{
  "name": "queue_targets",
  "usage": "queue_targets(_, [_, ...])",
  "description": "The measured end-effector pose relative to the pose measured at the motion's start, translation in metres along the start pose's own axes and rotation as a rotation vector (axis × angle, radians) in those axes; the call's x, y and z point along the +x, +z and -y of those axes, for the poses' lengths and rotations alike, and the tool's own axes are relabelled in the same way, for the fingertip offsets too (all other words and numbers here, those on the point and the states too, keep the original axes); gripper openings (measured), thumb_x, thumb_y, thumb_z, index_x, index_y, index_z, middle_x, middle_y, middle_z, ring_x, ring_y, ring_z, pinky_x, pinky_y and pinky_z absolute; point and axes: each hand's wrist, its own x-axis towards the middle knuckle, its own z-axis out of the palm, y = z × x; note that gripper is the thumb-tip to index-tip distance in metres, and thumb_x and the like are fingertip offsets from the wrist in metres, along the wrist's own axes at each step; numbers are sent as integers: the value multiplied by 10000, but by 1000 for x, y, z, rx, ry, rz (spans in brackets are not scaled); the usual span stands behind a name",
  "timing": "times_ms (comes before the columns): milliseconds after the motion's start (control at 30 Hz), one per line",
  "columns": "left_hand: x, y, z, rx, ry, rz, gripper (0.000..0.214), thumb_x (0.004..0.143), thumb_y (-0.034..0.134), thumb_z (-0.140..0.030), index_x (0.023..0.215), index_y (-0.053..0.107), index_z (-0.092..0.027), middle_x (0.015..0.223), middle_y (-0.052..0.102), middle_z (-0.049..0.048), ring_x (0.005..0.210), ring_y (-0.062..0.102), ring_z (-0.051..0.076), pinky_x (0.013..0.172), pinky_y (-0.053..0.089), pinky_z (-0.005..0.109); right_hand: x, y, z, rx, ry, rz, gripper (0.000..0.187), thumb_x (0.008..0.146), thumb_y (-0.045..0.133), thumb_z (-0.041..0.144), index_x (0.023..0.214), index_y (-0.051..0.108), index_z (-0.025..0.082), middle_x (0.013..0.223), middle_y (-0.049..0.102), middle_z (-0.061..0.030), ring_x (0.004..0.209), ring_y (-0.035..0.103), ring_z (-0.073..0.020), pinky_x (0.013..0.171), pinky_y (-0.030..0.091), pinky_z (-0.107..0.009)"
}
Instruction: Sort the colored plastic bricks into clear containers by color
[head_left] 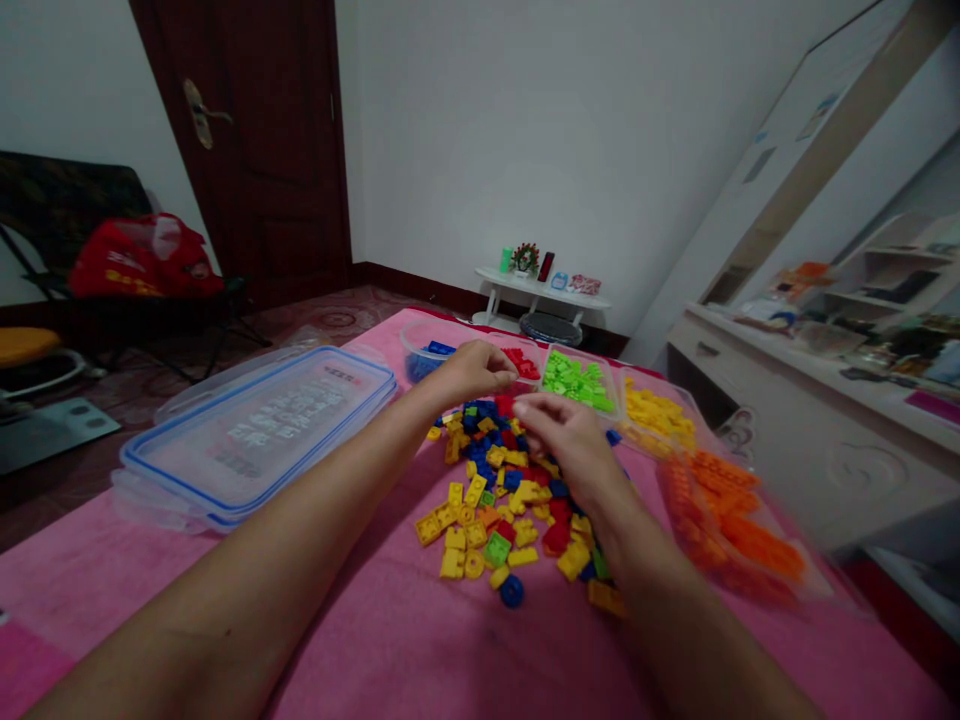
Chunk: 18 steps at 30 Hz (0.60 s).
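Note:
My left hand (480, 368) is over the far side of a pile of mixed building bricks (491, 490), its fingers curled together. Whatever those fingers may hold is hidden. Close by, my right hand (559, 425) pinches a red brick (504, 405) at its thumb and fingertips. Yellow, blue, red, green and orange bricks lie loose beneath both hands. Just beyond are clear containers with sorted pieces: blue bricks (429, 358) partly behind my left hand, red bricks (523, 362), and lime green bricks (577, 380).
Yellow bricks (660, 415) and orange bricks (739, 510) fill clear containers on the right. Clear lids with blue seals (262, 425) lie stacked at left on the pink cloth (420, 640). Beyond the table are a white side table (544, 287) and a door (247, 150).

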Motion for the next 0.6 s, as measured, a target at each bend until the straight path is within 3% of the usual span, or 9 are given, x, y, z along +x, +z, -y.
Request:
queue_targets(100, [-2, 0, -1, 25, -48, 106, 247, 721, 582, -284, 846, 705, -110, 700, 679, 41, 611, 582, 114, 538, 397, 191, 8, -35, 9, 596, 78, -100, 163, 701, 589, 330, 781, 593, 188, 699, 594, 1, 479, 428, -73, 399, 305, -187])
queue_targets(200, [-6, 3, -4, 105, -45, 339, 255, 660, 645, -257, 872, 713, -133, 715, 688, 29, 599, 576, 115, 536, 393, 194, 11, -57, 12, 788, 116, -88, 222, 689, 562, 303, 872, 600, 184, 829, 630, -36, 550, 496, -98, 380, 330, -187])
queue_targets(300, [-9, 11, -6, 209, -21, 434, 278, 617, 687, -270, 871, 725, -163, 720, 691, 18, 584, 563, 119, 531, 376, 203, 11, -60, 8, 727, 136, -94, 212, 677, 621, 290, 854, 605, 173, 758, 601, -3, 490, 447, -64, 344, 285, -157])
queue_targets(467, [-12, 30, -3, 387, 33, 363, 292, 582, 677, -190, 869, 733, -210, 813, 705, 21, 681, 580, 131, 594, 376, 203, 10, -44, 1, 460, 117, -71, 222, 635, 714, 283, 762, 598, 144, 677, 551, 34, 414, 347, -5, 324, 185, -121])
queue_targets(600, [-13, 32, -2, 424, 14, 349, 208, 601, 665, -209, 794, 738, -182, 745, 701, 39, 636, 575, 132, 563, 372, 206, 10, -38, -1, 356, 133, -80, 263, 641, 708, 337, 785, 608, 142, 678, 563, 24, 418, 372, -7, 329, 210, -116])
